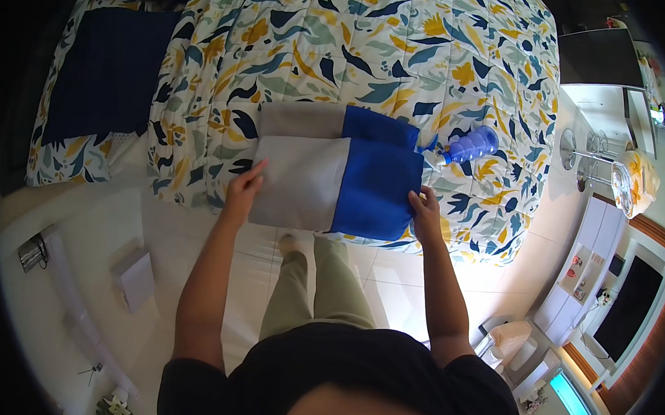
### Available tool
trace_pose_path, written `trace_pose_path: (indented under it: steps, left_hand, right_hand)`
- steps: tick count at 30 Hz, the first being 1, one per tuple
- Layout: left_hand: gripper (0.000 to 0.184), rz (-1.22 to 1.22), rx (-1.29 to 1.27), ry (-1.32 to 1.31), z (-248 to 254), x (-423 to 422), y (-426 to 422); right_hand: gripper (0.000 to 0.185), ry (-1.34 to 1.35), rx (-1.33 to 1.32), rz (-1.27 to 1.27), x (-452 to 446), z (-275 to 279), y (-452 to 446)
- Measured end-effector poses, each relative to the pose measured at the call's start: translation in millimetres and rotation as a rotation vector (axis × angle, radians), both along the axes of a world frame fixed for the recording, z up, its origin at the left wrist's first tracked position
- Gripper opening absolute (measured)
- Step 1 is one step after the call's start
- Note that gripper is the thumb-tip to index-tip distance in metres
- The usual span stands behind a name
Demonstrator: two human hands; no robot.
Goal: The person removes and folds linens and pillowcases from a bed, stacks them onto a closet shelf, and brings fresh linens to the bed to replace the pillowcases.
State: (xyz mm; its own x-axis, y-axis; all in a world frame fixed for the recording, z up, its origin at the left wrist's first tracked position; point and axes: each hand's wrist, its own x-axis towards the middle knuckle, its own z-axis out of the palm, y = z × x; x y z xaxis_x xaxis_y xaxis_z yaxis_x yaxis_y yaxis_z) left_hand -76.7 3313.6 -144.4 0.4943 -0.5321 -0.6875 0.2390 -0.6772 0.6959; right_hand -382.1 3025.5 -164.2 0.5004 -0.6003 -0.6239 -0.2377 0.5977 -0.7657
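Left hand point(246, 190): index extended at left edge, grip unclear; right hand point(424, 208) pinches right edge of folded grey-and-blue cloth point(296, 182) on leaf-patterned quilt point(309, 62). Best: even tension, edges aligned, clear of translucent blue plastic bottle point(472, 145) beyond.

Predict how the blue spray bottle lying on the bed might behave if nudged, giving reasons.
The spray bottle would probably roll a little, as it lies on its side and its body looks rounded. The puckered quilt would likely slow it. The spray head juts out, so it might block a full turn.
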Motion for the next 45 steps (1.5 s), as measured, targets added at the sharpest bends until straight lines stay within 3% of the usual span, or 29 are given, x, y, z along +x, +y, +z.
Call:
trace_pose_path:
  steps: [2,3,5,7,9,11,13,14,15,17,18,19,21,24,27,28,30,31,34,37,39,41,43,45]
  left_hand:
    - [0.054,0.053,-0.021,-0.054,33.9,-25.2,19.9]
    - [0.052,0.081,-0.033,-0.085,47.1,-37.8,30.1]
    - [0.058,-0.143,-0.086,-0.494,57.6,-59.7,50.2]
    - [0.063,-0.369,-0.036,-0.647,65.6,-59.6,54.8]
    - [0.068,-0.59,0.124,-0.54,81.6,-44.8,57.9]
    - [0.072,-0.494,0.194,-0.437,75.0,-14.2,38.7]
    - [0.076,-0.387,0.175,-0.324,71.0,26.7,-3.4]
    - [0.079,-0.326,0.123,-0.265,69.7,48.6,-30.5]
    - [0.081,-0.215,0.035,-0.134,31.2,74.7,-43.1]
    - [0.082,0.093,-0.06,0.053,-32.0,95.9,-61.8]
    - [0.082,0.287,-0.071,0.112,-48.1,95.5,-76.1]
    - [0.081,0.22,-0.116,-0.021,-61.3,96.6,-86.0]
    - [0.08,0.087,-0.194,-0.28,-76.4,95.2,-99.5]
    - [0.077,0.019,-0.055,-0.438,-81.4,94.5,-108.1]
    - [0.079,0.169,0.048,-0.608,-104.3,82.0,-111.6]
    - [0.079,0.138,0.108,-0.648,-111.1,78.4,-109.3]
    - [0.081,0.084,0.221,-0.734,-115.5,77.9,-108.0]
    - [0.083,0.083,0.223,-0.624,-115.2,82.0,-107.2]
    - [0.089,0.125,0.187,-0.3,-105.1,101.8,-101.5]
    - [0.096,0.183,-0.034,-0.068,-64.0,122.6,-111.7]
    - [0.099,0.178,-0.306,-0.064,-22.4,135.7,-117.5]
    - [0.099,0.183,-0.435,-0.097,18.9,154.0,-128.7]
    - [0.091,0.198,-0.587,-0.136,23.6,181.0,-133.0]
    - [0.079,0.318,-0.75,-0.016,53.7,181.2,-145.9]
  right_hand:
    - [0.037,-0.042,0.007,-0.058,-17.3,28.8,19.4]
    - [0.041,-0.02,-0.087,0.055,-27.3,34.2,26.9]
    - [0.05,0.027,-0.275,0.278,-45.7,42.8,34.7]
    - [0.053,0.127,-0.303,0.579,-46.6,65.7,29.0]
    - [0.051,0.258,-0.298,0.857,-37.8,87.7,12.5]
    - [0.045,0.422,-0.254,1.113,-9.9,91.7,-24.2]
    - [0.041,0.45,-0.286,0.967,24.6,77.7,-63.9]
    - [0.04,0.33,-0.385,0.781,37.9,47.9,-84.6]
    - [0.039,0.209,-0.475,0.593,47.9,8.2,-98.8]
    - [0.039,0.157,-0.203,0.38,70.9,-59.3,-110.4]
    - [0.04,0.132,-0.071,0.272,86.9,-65.9,-109.5]
    - [0.045,0.23,-0.251,0.376,88.7,-67.8,-101.9]
    - [0.05,0.199,-0.299,0.306,88.2,-76.6,-101.3]
    - [0.05,0.344,-0.408,0.219,94.2,-80.9,-106.6]
    - [0.055,0.593,-0.851,0.208,113.0,-71.1,-86.5]
    - [0.059,0.537,-0.996,0.154,112.5,-66.6,-73.4]
    - [0.056,0.465,-0.739,0.12,93.6,-69.3,-54.0]
    - [0.054,0.425,-0.611,0.102,86.8,-72.3,-49.4]
    - [0.047,0.154,0.165,0.105,82.5,-38.0,-66.7]
    - [0.039,0.074,0.134,0.152,103.3,22.9,-85.8]
    - [0.035,-0.12,-0.16,0.265,119.7,96.4,-90.0]
    - [0.041,-0.145,-0.462,0.529,125.2,179.5,-82.0]
    - [0.048,-0.387,-0.973,0.65,129.7,218.9,-61.4]
    - [0.053,-0.304,-1.053,0.924,131.9,229.6,-34.4]
